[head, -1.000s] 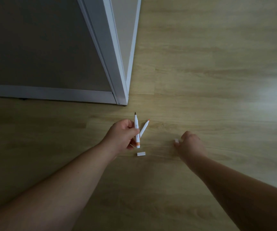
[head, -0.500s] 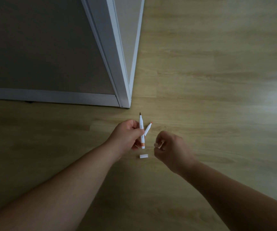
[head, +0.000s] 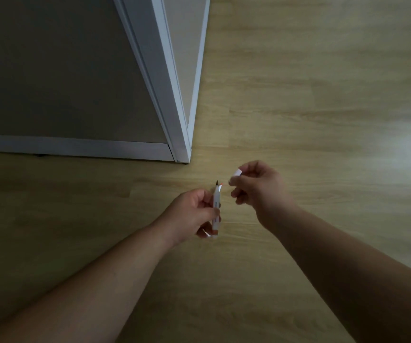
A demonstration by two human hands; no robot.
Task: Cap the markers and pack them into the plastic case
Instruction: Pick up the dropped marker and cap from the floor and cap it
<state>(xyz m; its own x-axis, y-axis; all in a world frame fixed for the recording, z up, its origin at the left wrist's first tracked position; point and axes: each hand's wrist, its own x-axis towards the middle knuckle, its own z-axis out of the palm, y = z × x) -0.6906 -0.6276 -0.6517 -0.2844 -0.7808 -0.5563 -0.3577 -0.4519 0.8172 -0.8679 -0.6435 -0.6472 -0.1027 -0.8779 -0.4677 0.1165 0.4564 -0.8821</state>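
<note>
My left hand (head: 192, 213) grips two white uncapped markers (head: 216, 209) held close together, tips pointing away from me; one tip is dark, the other orange. An orange band shows at the near end of the front marker. My right hand (head: 256, 186) is raised just right of the tips and pinches a small white cap (head: 237, 173) between thumb and fingers. The cap is a short way from the tips, not touching them. The plastic case is not in view.
A white door frame corner (head: 182, 149) meets the wooden floor (head: 310, 95) just beyond my hands. A grey panel (head: 63, 70) with a white lower rail fills the upper left. Bright glare lies on the floor at the far right.
My right hand picked a cap off the floor and rose up beside the marker tips. The two markers came together in my left hand. The second cap on the floor is out of sight now.
</note>
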